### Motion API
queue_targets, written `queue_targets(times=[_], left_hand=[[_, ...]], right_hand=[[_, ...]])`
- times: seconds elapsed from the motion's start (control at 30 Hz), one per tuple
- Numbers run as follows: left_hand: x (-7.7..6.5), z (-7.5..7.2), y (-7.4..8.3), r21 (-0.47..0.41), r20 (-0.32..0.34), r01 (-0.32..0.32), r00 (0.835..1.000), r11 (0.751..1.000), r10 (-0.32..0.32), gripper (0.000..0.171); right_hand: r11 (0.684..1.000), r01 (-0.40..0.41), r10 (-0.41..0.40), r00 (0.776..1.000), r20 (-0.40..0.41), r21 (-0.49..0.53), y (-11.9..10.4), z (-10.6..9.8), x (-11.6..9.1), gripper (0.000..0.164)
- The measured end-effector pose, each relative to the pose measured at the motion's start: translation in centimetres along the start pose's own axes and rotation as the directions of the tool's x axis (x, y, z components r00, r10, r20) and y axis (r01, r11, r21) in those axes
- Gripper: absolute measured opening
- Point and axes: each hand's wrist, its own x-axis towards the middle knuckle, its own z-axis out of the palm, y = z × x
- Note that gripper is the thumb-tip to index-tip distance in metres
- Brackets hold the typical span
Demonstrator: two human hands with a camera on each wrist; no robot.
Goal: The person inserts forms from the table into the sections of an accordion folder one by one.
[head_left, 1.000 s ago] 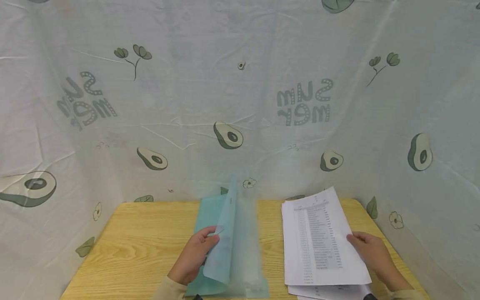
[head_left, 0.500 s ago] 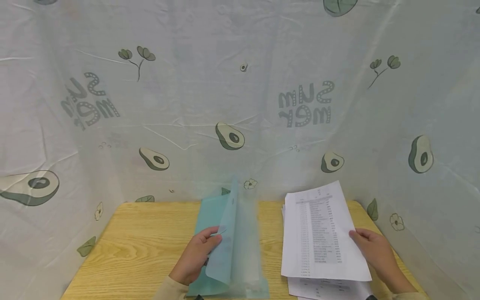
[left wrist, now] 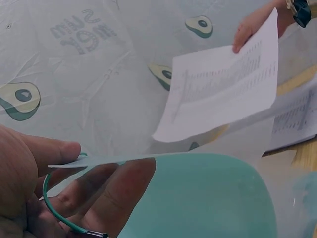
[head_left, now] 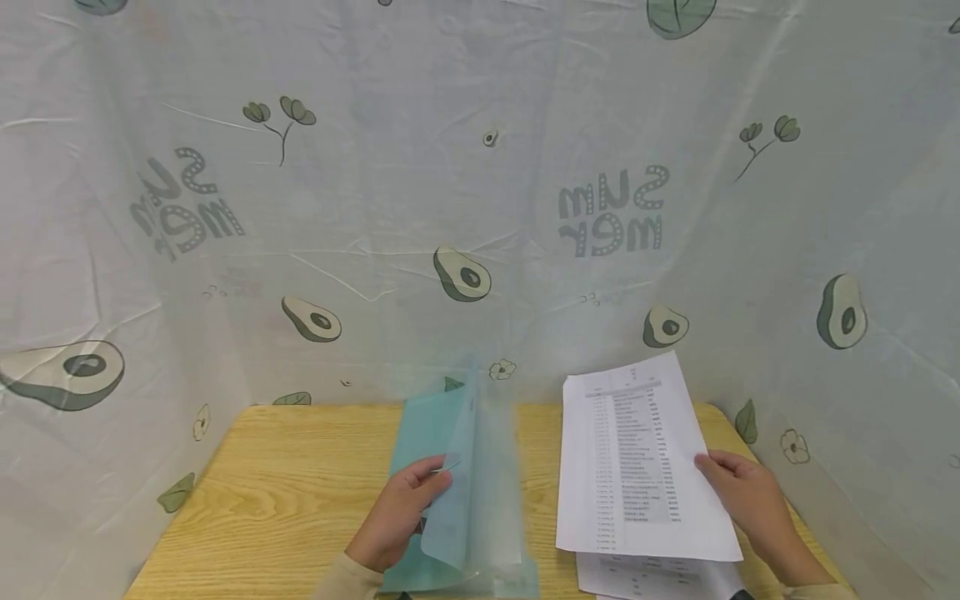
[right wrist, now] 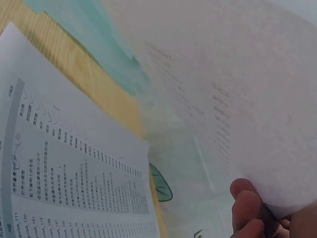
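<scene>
A teal translucent plastic folder stands open on the table, its cover raised and curled. My left hand pinches that cover's edge between thumb and fingers; in the left wrist view the fingers lie behind the sheet. A thin green cord with a dark end loops past them. To the right, my right hand pinches a printed sheet of paper by its right edge. The sheet is lifted and tilted over more printed papers on the table. Its far side hides much of them in the head view.
The wooden table carries the folder and papers. A pale curtain with avocado prints hangs behind and along both sides, close to the table's edges. A dark band circles the right wrist.
My right hand has raised the printed sheet, baring more of the papers beneath, and shifted it slightly left. My left hand keeps its hold on the folder's cover, with a slight shift right.
</scene>
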Motion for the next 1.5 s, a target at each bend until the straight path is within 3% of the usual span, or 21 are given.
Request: queue_targets(times=[0.57, 0.97, 1.5], left_hand=[[0.2, 0.3, -0.2, 0.047, -0.040, 0.018, 0.999, 0.999, -0.016, 0.059], [0.1, 0.4, -0.2, 0.050, -0.041, 0.006, 0.999, 0.999, -0.003, 0.058], [0.0, 0.7, 0.0, 0.038, -0.037, 0.009, 0.999, 0.999, -0.008, 0.057]], right_hand=[[0.999, 0.047, -0.047, 0.999, -0.003, 0.018, -3.9, 1.0, -1.3, 0.061], [0.996, 0.052, -0.051, 0.999, -0.013, 0.069, -5.1, 2.3, -1.4, 0.055], [0.988, 0.084, -0.089, 0.996, 0.032, 0.126, -6.5, 4.8, -1.3, 0.047]])
